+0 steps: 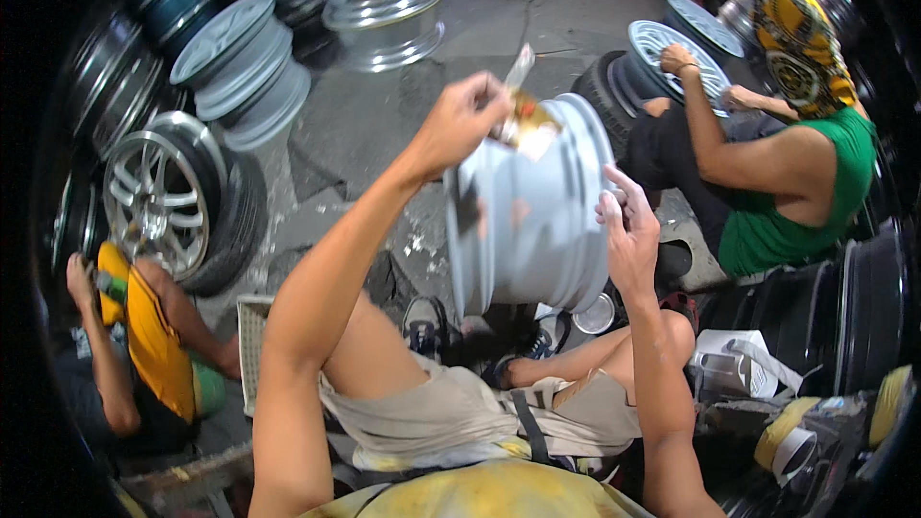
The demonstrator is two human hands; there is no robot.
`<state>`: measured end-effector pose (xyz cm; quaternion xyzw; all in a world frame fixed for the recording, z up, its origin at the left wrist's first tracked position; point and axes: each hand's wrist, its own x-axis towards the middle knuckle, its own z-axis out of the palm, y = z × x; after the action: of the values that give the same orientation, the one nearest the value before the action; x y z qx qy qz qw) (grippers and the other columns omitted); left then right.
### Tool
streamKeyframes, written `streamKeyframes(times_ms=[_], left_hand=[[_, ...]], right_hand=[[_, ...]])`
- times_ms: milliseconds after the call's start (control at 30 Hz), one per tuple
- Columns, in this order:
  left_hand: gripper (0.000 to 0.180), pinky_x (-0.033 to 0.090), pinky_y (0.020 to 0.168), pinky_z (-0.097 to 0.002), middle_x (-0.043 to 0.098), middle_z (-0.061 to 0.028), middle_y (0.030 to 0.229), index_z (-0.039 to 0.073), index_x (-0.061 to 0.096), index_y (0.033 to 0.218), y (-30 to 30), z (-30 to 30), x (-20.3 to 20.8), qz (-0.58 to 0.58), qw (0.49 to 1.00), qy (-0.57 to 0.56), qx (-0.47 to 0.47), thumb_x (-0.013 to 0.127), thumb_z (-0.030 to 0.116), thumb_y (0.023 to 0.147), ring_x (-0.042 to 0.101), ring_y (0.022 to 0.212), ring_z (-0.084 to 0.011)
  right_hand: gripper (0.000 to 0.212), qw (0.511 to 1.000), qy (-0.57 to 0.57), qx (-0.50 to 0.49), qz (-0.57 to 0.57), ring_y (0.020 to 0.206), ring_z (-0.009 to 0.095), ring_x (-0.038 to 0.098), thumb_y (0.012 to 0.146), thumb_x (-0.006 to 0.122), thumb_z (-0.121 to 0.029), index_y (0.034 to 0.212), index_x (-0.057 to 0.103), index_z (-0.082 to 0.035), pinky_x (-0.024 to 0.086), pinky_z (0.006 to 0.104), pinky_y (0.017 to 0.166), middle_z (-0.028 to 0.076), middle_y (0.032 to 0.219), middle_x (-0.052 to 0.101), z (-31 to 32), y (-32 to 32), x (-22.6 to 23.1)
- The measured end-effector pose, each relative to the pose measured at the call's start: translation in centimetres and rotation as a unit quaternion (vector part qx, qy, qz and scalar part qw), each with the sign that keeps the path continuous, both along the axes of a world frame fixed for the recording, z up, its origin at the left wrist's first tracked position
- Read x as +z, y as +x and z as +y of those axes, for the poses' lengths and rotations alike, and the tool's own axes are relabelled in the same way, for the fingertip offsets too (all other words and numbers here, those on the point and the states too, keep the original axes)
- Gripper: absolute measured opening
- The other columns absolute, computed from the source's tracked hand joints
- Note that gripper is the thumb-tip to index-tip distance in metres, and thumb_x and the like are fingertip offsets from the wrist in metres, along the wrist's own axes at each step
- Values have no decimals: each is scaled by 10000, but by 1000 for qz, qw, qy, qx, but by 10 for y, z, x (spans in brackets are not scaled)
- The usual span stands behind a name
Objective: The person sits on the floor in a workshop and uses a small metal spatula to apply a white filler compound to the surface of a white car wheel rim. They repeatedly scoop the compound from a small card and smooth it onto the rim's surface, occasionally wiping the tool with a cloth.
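A pale grey wheel rim [528, 240] stands before me between my knees, its barrel marked with pinkish patches. My left hand [465, 120] is raised over its upper left edge, fingers pinched and slightly blurred; what they hold I cannot make out. Right beside those fingers, on top of the rim, is a gold-brown piece with white and orange spots [530, 127], its kind unclear. A whitish strip [521, 67] sticks up behind it. My right hand [630, 221], whitened at the fingertips, grips the rim's right edge between bent fingers and thumb.
At right a person in a green top [806, 192] handles another grey rim [681, 62]. A second person's orange shorts [144, 336] show at lower left. Stacked grey rims [245, 77], a wheel with tyre [158, 201] and chrome rims [384, 14] surround me. A round can [594, 314] sits near my foot.
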<state>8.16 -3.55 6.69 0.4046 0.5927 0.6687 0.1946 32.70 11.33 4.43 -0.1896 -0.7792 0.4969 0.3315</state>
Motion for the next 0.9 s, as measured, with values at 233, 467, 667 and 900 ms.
streamKeyframes(times_ms=[233, 467, 667, 900], left_hand=[[213, 441, 674, -239, 567, 24, 819, 33, 596, 973, 81, -17, 30, -67, 980, -61, -179, 662, 234, 997, 507, 731, -52], [188, 456, 687, -237, 592, 8, 866, 30, 595, 979, 105, -15, 30, -99, 970, -72, -212, 642, 210, 1008, 527, 768, -55], [187, 571, 724, -263, 628, -39, 928, 20, 541, 1026, 92, -19, 39, -116, 988, -11, -104, 583, 201, 1041, 620, 806, -79], [119, 618, 759, -317, 607, -92, 954, 2, 482, 1046, 71, -33, 50, -94, 995, 33, -18, 498, 119, 1062, 646, 849, -123]], right_hand=[[362, 973, -159, 166, 23, 970, 113, 648, 1035, 601, -291, 1235, 697, -5, 490, 263, 837, 72, 1048, 731, 12, -12, 40], [357, 929, -285, 227, 59, 972, 100, 610, 1038, 596, -256, 1242, 696, 20, 497, 276, 894, 60, 1125, 707, -1, -18, 33], [303, 956, -200, 69, 206, 949, 171, 691, 1112, 394, -233, 1179, 572, 3, 562, 351, 905, 109, 978, 693, 11, -26, 50], [121, 975, 210, 39, 64, 659, 248, 594, 989, 591, -66, 1040, 636, 35, 474, 347, 623, 133, 793, 576, -11, -9, 42]])
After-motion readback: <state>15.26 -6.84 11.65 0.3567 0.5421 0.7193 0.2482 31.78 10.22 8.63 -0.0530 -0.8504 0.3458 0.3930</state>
